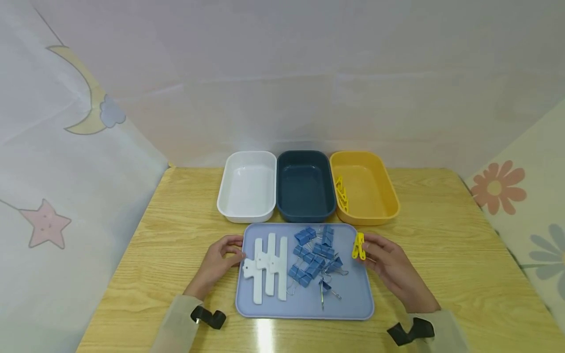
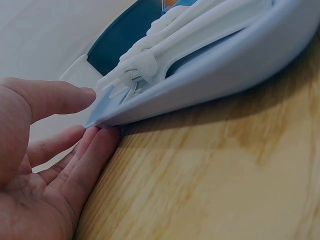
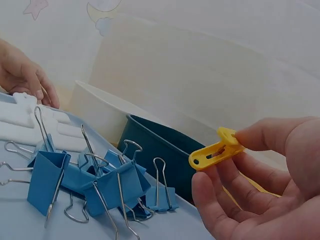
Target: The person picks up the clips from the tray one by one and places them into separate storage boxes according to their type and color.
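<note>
My right hand pinches a yellow clothespin between thumb and fingers, over the right edge of the pale blue tray. My left hand is at the tray's left edge; in the left wrist view its fingertips touch the outside of the rim and the thumb hovers above, apart from it. Three white bag clips lie side by side on the tray's left part. Several blue binder clips with wire handles are heaped on its middle and right.
Behind the tray stand a white bin, a dark blue bin and a yellow bin in a row. Yellow clothespins lie along the yellow bin's left wall. Everything is on a wooden table with a pale backdrop around it.
</note>
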`<state>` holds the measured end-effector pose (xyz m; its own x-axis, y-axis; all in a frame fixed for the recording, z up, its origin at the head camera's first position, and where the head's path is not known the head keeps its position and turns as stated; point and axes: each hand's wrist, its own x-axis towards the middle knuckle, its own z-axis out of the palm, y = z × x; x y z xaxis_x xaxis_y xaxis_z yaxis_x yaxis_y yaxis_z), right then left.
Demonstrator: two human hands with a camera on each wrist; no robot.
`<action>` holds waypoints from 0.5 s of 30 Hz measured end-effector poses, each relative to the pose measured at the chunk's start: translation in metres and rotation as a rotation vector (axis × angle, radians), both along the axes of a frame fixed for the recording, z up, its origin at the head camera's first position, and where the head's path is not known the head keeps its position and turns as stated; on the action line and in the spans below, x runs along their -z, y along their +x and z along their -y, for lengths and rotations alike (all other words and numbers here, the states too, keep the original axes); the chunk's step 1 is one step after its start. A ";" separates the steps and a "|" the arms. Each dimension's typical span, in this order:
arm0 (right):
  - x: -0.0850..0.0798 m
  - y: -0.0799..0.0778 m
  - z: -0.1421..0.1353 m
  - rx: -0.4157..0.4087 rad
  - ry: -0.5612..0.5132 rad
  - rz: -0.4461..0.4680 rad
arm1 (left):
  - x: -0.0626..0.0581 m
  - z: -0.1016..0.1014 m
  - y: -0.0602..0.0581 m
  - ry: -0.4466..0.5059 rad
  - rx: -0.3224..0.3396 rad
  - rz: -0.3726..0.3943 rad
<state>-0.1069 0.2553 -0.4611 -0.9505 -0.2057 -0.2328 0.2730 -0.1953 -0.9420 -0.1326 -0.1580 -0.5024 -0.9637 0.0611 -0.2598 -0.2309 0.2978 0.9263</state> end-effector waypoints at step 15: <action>-0.001 -0.004 -0.004 -0.014 -0.371 0.072 | 0.013 0.003 -0.004 0.017 -0.007 0.002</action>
